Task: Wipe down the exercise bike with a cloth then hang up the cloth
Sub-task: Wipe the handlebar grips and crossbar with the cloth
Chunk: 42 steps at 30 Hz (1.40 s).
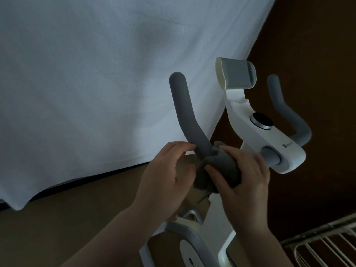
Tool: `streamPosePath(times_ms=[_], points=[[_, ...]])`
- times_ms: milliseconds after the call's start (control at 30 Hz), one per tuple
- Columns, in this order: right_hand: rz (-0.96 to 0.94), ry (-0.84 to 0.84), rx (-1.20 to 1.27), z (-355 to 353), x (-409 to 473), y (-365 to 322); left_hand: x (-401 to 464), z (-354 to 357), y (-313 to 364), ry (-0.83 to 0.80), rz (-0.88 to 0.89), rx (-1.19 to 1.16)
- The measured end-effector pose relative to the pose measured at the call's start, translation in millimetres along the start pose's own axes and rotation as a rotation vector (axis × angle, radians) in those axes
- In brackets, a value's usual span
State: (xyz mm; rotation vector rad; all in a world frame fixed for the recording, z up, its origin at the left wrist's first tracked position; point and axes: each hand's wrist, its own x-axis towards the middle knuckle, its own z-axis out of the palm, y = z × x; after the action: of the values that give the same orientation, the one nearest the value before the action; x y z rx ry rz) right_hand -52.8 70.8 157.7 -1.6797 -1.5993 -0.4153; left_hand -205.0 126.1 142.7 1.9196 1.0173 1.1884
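Forearms: two bare arms reach up from the near edge toward the bike's handlebar.
White sheet (86,83): a pale fabric fills the far left behind the bike.
Exercise bike (256,135): white frame at centre right, a round dial on its head, a grey-faced holder at the far top.
Left handlebar (183,112): grey foam grip curving up and away; its lower bend is being wiped.
Drying rack (323,241): metal rails at the near right corner, possibly where the cloth goes afterward.
Right hand (242,176): fingers and thumb curl round the cloth, squeezing it onto the bar.
Left hand (165,170): fingers loosely bent, tips touching the bar just left of the cloth, holding nothing.
Cloth (221,170): dark grey, bunched round the bar's lower bend, near the frame.
Technique, as judged: keep the wrap snug, slide it along the foam toward the far tip, twisting slightly, while the left hand steadies the bar.
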Motion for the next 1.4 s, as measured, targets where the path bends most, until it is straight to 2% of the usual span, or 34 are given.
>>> streamPosePath(times_ms=[200, 367, 433, 600, 667, 733, 833, 933, 1100, 1233, 1400], points=[[-0.025, 0.087, -0.024, 9.7, -8.8, -4.8, 1.7, 5.0, 12.9, -0.004, 0.186, 0.026], [0.099, 0.233, 0.024, -0.1, -27.8, 20.6, 6.1, 8.1, 18.4, -0.088, 0.301, 0.168], [0.227, 0.341, 0.094, 5.8, -29.4, 19.7, 9.9, 11.2, 20.2, -0.097, 0.332, 0.213], [0.788, 0.638, 0.541, 39.6, -50.9, -21.1, 13.2, 22.8, 23.1, -0.124, 0.406, 0.261], [0.956, 0.686, 0.647, 37.8, -41.0, -23.4, 13.3, 23.6, 21.7, -0.141, 0.417, 0.264], [1.043, 0.681, 0.718, 27.9, -26.7, -12.4, 13.9, 23.1, 20.9, -0.151, 0.428, 0.274], [1.056, 0.668, 0.844, 24.8, -26.4, -13.8, 13.7, 25.7, 22.0, -0.150, 0.439, 0.281], [1.153, 0.672, 0.912, 29.9, -36.3, -32.2, 13.3, 29.9, 24.9, -0.155, 0.451, 0.237], [1.117, 0.751, 0.989, 20.2, -18.1, -1.4, 16.5, 34.1, 36.8, -0.202, 0.462, 0.175], [1.128, 0.696, 0.976, 28.2, -34.4, -27.5, 27.6, 36.3, 38.9, -0.244, 0.445, 0.242], [1.146, 0.760, 1.031, 32.1, -32.9, -28.1, 34.1, 38.0, 34.0, -0.312, 0.423, 0.276]])
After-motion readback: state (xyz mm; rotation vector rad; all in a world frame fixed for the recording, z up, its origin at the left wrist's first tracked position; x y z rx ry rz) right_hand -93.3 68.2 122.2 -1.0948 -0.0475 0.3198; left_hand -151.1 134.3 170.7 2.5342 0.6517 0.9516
